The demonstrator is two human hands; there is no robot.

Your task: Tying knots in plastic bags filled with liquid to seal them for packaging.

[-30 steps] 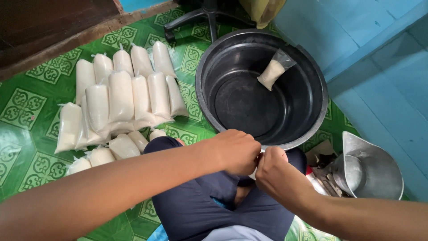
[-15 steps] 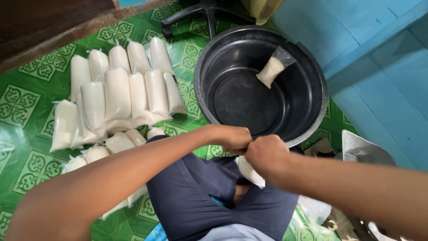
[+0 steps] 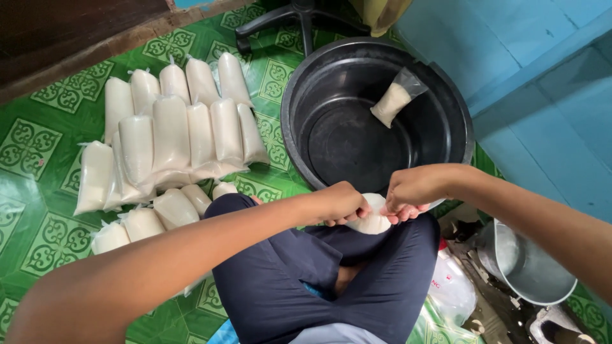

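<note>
Head camera is showing both hands meeting over the lap, just in front of the black basin (image 3: pixel 331 137). The left hand (image 3: pixel 341 202) is closing its fingers on one end of a white filled bag (image 3: pixel 371 220), and the right hand (image 3: pixel 411 191) is pinching the other end. One more bag (image 3: pixel 392 103) is leaning inside the basin, and rows of filled bags (image 3: pixel 172 137) are lying on the green floor mat (image 3: pixel 38 159).

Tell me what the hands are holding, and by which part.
Both hands, left hand and right hand, hold one white filled plastic bag by its upper end, fingers pinching it from either side.
</note>
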